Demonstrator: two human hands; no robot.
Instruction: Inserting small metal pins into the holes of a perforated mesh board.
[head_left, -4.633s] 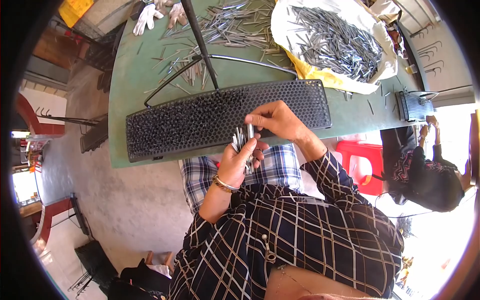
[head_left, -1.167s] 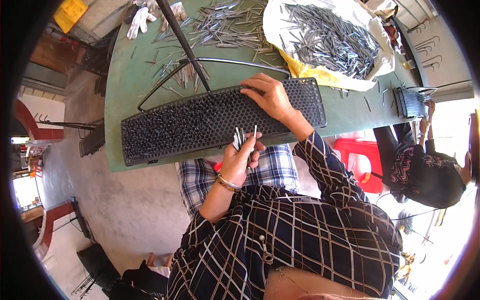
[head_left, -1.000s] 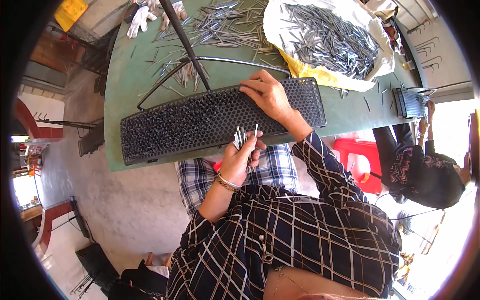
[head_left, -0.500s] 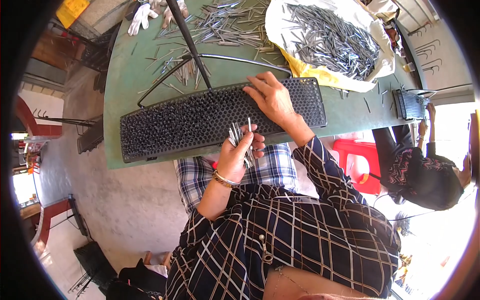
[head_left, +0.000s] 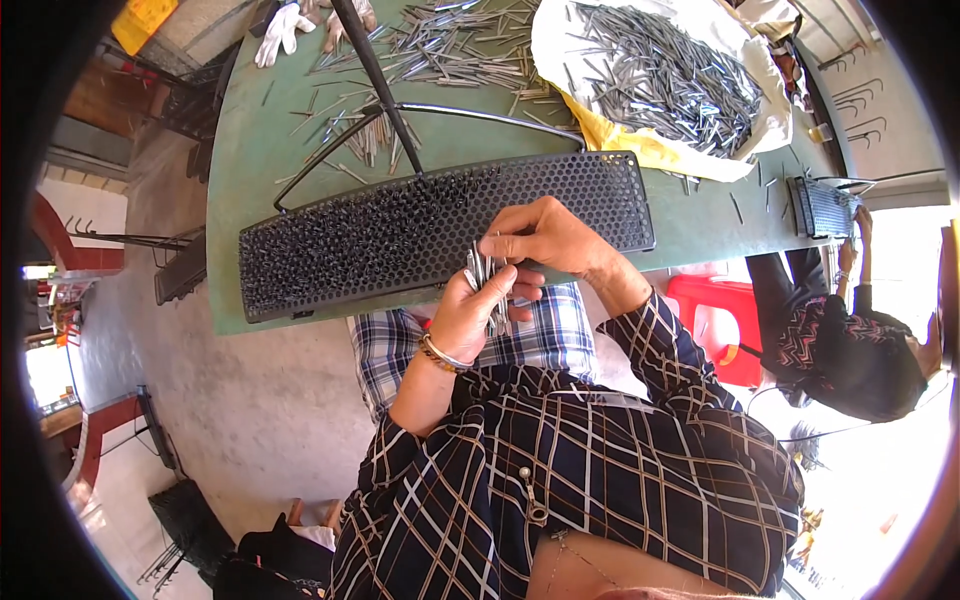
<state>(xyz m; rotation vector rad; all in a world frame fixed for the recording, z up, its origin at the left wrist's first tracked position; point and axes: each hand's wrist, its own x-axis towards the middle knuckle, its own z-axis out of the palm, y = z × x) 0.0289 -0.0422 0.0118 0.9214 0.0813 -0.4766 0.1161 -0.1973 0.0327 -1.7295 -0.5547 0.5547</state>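
Note:
In my left hand (head_left: 462, 322) is an upright bunch of thin silvery metal rods (head_left: 477, 262), held by closed fingers and thumb. My right hand (head_left: 562, 242) meets it from the right, thumb and fingertips pinching at the tops of the rods; which rod they grip is partly hidden. Just beyond both hands lies a long black perforated rack (head_left: 600, 190). Dark rod ends crowd its left and middle holes, while the holes at its right end show bare. A black metal frame handle (head_left: 403, 140) rises from the rack's far edge.
Loose rods (head_left: 440, 50) are strewn over the green table (head_left: 240, 180). A white and yellow sack (head_left: 560, 50) heaped with rods lies at far right. Gloves (head_left: 283, 35) rest at far left. Right of me are a red stool (head_left: 690, 290) and a person (head_left: 840, 345) working at another rack (head_left: 825, 208).
My right hand has come off the rack, moving down and left to the bunch, and its fingers have closed there. My left hand stays nearly in place with the rods.

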